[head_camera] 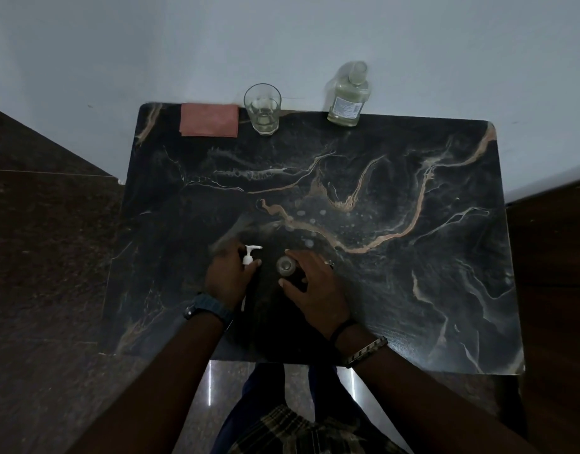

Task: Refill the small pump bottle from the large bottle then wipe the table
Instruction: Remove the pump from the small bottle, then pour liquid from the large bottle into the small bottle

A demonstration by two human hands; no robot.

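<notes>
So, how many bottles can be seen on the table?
2. The large bottle stands at the far edge against the wall, right of the glass. The small bottle, pump off, stands near the front, held by the right hand. None seem hidden.

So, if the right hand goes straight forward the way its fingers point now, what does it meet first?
The right hand already grips the small bottle. Past it the dark table looks free; the glass probably comes first, though depth is unclear.

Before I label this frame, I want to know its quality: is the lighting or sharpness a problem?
Head view: dim overall, and the small bottle under the right hand nearly merges with the dark table; the large bottle top looks blurred; table edges bow, wide-angle.
</notes>
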